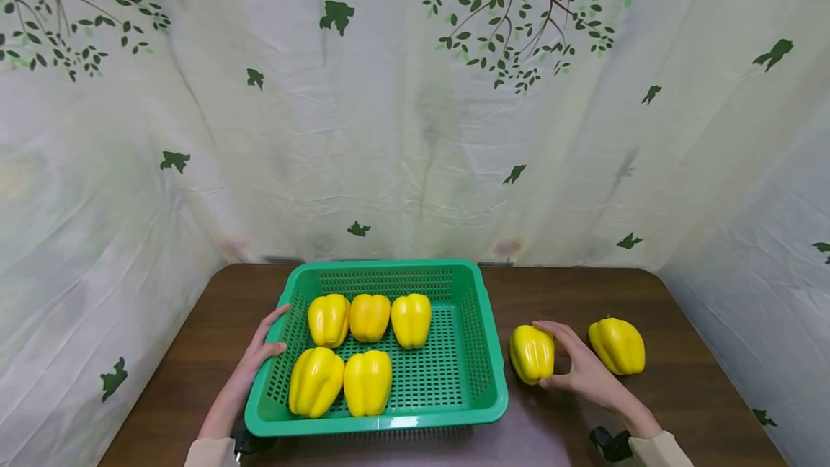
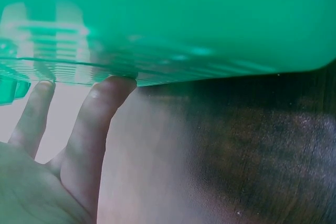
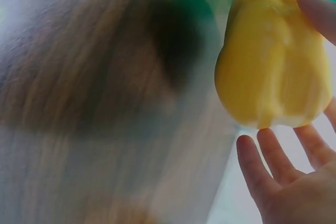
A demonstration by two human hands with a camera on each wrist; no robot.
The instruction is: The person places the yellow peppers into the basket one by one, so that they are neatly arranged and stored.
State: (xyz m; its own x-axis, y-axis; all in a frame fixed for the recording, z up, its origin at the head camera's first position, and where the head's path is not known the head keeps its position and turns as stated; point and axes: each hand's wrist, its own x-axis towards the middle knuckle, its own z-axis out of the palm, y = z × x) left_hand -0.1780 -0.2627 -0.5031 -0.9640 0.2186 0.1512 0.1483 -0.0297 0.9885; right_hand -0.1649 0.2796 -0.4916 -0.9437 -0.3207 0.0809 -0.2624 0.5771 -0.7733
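Note:
A yellow bell pepper (image 1: pixel 532 354) is pinched between the thumb and fingertips of my right hand (image 1: pixel 580 370), just right of the basket. In the right wrist view the thumb lies on one end of this pepper (image 3: pixel 273 61) and the fingertips meet the other. My left hand (image 1: pixel 254 353) is at the left side of a green plastic basket (image 1: pixel 493 388), fairly straight fingers and thumb touching its rim and wall. In the left wrist view the fingertips (image 2: pixel 118 85) press against the basket's side (image 2: pixel 210 24). Several yellow bell peppers (image 1: pixel 367 383) lie inside the basket in two rows.
Another yellow bell pepper (image 1: pixel 617 346) lies on the brown wooden table (image 1: pixel 700 409), right of my right hand. A pale curtain with leaf prints (image 1: pixel 415 128) hangs behind the table's far edge and along both sides. The basket's right part shows bare slotted floor.

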